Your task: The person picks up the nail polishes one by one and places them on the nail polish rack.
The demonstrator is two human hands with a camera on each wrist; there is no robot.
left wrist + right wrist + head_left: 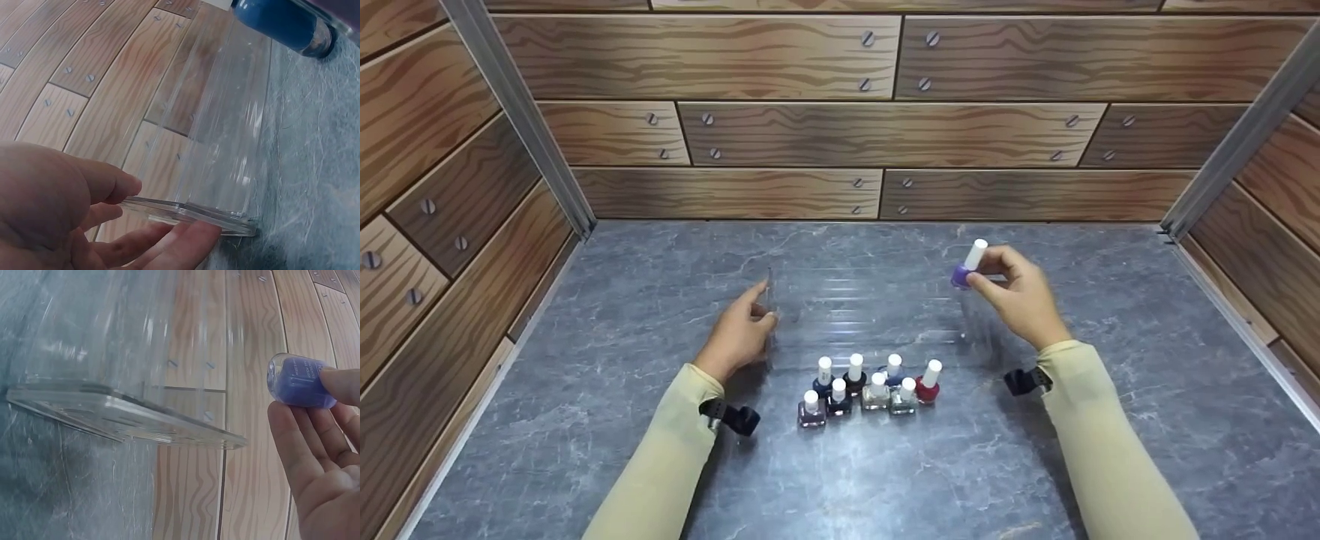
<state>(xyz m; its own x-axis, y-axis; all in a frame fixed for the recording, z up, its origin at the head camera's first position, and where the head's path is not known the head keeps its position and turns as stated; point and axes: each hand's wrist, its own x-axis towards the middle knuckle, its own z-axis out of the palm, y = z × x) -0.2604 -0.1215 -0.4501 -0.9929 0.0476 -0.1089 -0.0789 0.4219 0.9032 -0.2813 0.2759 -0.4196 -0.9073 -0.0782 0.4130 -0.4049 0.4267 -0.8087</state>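
Note:
Between finger and thumb, my right hand [1020, 296] pinches a purple nail polish bottle [961, 276] with a white cap. The bottle is upright in the head view, raised near the right end of a clear plastic tiered rack [847, 330]. At the rack's other end, my left hand [739, 334] grips the side panel [185, 212], thumb on one face and fingers on the other. In the right wrist view the purple bottle [304, 381] stands apart from the rack's right side panel [107, 405].
Several white-capped nail polish bottles stand grouped before the rack, among them a red one [928, 388], a glittery one [876, 396] and a dark purple one [811, 414]. The grey marble-look tabletop [585, 420] meets wood-patterned walls [780, 135] at the back and sides.

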